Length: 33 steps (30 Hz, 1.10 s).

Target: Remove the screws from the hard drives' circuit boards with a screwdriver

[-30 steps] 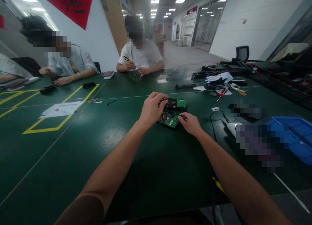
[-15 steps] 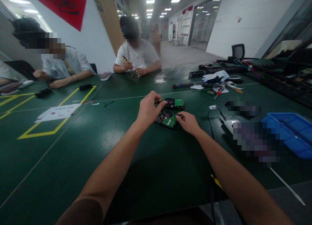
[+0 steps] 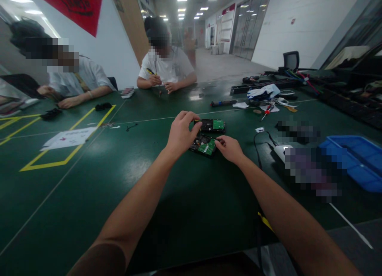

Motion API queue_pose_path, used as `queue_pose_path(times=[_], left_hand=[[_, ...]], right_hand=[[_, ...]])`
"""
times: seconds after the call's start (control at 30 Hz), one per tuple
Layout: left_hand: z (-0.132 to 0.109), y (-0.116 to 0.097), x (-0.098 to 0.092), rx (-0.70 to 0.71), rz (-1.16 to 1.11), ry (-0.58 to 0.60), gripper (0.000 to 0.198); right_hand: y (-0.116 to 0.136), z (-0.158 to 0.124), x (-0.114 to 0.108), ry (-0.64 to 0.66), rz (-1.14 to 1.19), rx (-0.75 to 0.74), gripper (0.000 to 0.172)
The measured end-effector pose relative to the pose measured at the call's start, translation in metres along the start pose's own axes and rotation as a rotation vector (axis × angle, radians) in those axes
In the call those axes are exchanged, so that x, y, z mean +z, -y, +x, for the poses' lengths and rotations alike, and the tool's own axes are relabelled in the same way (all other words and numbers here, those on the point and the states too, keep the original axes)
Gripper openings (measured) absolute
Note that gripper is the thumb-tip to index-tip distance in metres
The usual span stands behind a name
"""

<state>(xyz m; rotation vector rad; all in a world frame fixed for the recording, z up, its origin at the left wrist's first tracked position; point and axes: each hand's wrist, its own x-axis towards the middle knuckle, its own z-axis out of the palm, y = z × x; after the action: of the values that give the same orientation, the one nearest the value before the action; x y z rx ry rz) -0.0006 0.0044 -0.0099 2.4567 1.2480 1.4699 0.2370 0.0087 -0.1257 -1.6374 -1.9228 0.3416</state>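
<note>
Two hard drives lie circuit-board up on the green table. On the nearer drive (image 3: 204,145) my right hand (image 3: 229,148) rests at the right edge with its fingers pinched together. My left hand (image 3: 180,133) hovers just above that drive's left side, fingers curled round a small yellow-tipped tool that is mostly hidden. Behind them sits the second drive (image 3: 212,125), untouched.
Two other people sit across the table, one (image 3: 165,67) holding a screwdriver. A blue tray (image 3: 356,158) and a black cable (image 3: 262,140) are at my right. Tools and cloth (image 3: 264,93) lie farther back. Yellow floor-tape lines and a paper sheet (image 3: 70,136) are at left.
My hands stay on the nearer drive; the left hand's fingers have shifted slightly round the tool. The view has drifted a little.
</note>
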Motion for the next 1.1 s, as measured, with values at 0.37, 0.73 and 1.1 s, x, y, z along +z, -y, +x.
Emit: queue_pose_path(times=[0.37, 0.73, 1.1], left_hand=[[-0.0002, 0.0051, 0.0011, -0.027, -0.072, 0.026, 0.011], [0.0000, 0.0004, 0.0025, -0.093, -0.150, 0.010, 0.021], [-0.0001, 0.0020, 0.0031, -0.069, -0.159, 0.059, 0.011]], right_hand=[[0.0022, -0.0015, -0.0015, 0.001, 0.004, 0.012, 0.029], [0.0021, -0.0011, -0.0016, -0.001, -0.014, 0.006, 0.029], [0.0020, -0.0006, -0.0014, -0.001, -0.009, 0.003, 0.028]])
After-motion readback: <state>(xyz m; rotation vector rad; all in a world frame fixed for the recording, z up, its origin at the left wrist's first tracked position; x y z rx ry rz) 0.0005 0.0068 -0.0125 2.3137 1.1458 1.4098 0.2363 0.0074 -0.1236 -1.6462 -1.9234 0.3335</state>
